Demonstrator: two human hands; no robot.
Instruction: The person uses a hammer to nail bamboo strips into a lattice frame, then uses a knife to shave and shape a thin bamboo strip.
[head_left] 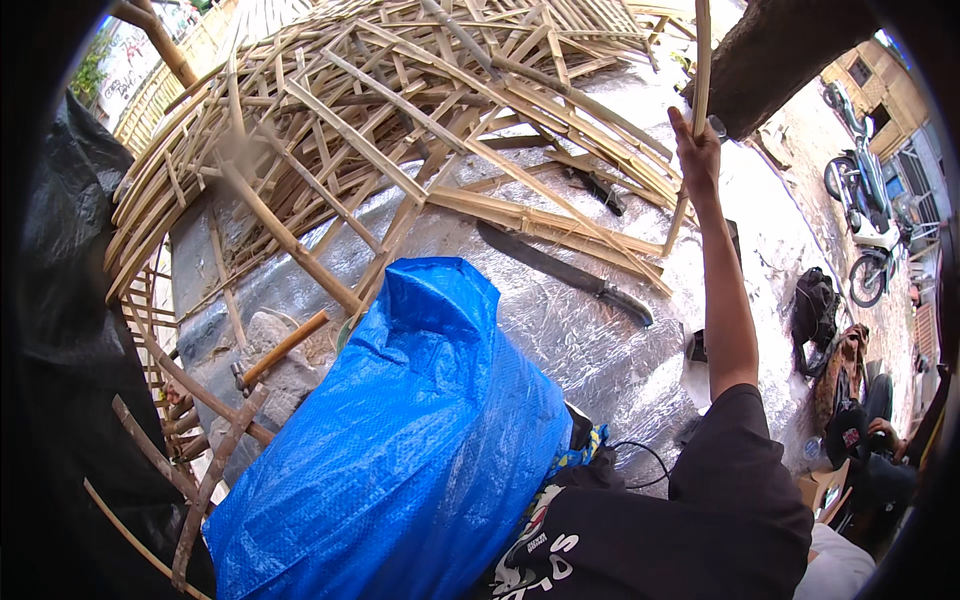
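Observation:
My right hand, at the end of a raised arm, is closed around a long bamboo strip that stands nearly upright and runs out past the top edge. My left hand does not show. A blue woven plastic tarp lies over my lap. Beyond it, a dark-bladed machete rests on the silvery sheet with its handle toward the right. To the left of the tarp, a hammer with a wooden handle leans by a pale stone.
A big tangle of split bamboo strips fills the far side. A thick trunk stands at the far right, with a motorcycle and a black backpack beyond. Another person is at the lower right. Black sheeting hangs on the left.

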